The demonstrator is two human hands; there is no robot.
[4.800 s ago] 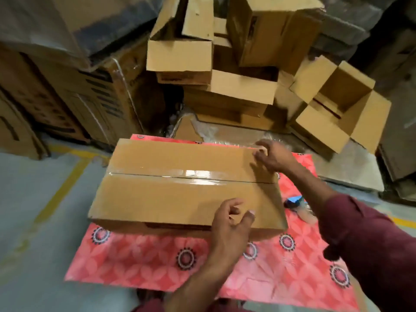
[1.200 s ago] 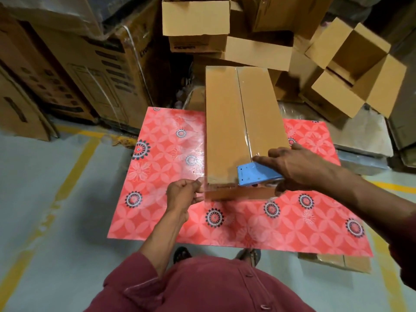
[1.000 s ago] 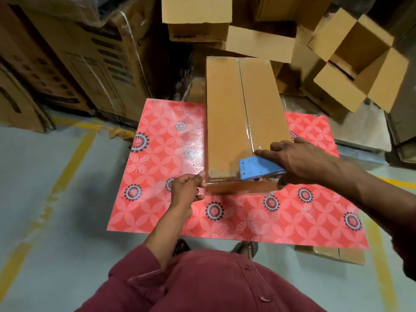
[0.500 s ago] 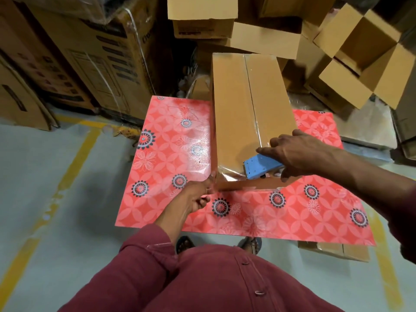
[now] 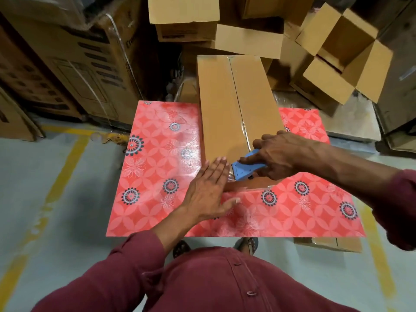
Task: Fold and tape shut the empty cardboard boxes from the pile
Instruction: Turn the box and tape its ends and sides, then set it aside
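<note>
A long closed cardboard box [image 5: 220,113] lies lengthwise on the red patterned table [image 5: 157,176], clear tape running along its middle seam. My right hand [image 5: 279,156] grips a blue tape dispenser [image 5: 245,170] at the box's near end. My left hand [image 5: 209,188] lies flat with straight fingers on the near left corner of the box, pressing the tape end there. The near end face of the box is mostly hidden by both hands.
A pile of open cardboard boxes [image 5: 342,52] rises behind the table, with one open box [image 5: 184,16] at the top middle. Large printed cartons [image 5: 78,64] stand at the left. A flat box [image 5: 328,244] lies on the floor under the table's right edge.
My left hand let go of the pinched tape end and opened flat onto the box corner. The dispenser in my right hand moved down toward the near edge.
</note>
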